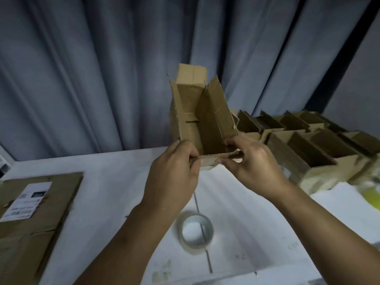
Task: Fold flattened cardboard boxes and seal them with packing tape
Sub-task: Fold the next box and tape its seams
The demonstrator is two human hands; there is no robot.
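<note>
A small brown cardboard box is held up above the white table, opened into a tube with its far flaps spread and its open near end facing me. My left hand pinches the near edge at the box's left corner. My right hand pinches the same near edge at the right corner, thumb under the flap. A roll of clear packing tape lies flat on the table below my hands.
Several folded open boxes are stacked at the right of the table. A flattened cardboard pile with a white shipping label lies at the left. Grey curtains hang behind the table. A blurred yellow-green object sits at the far right.
</note>
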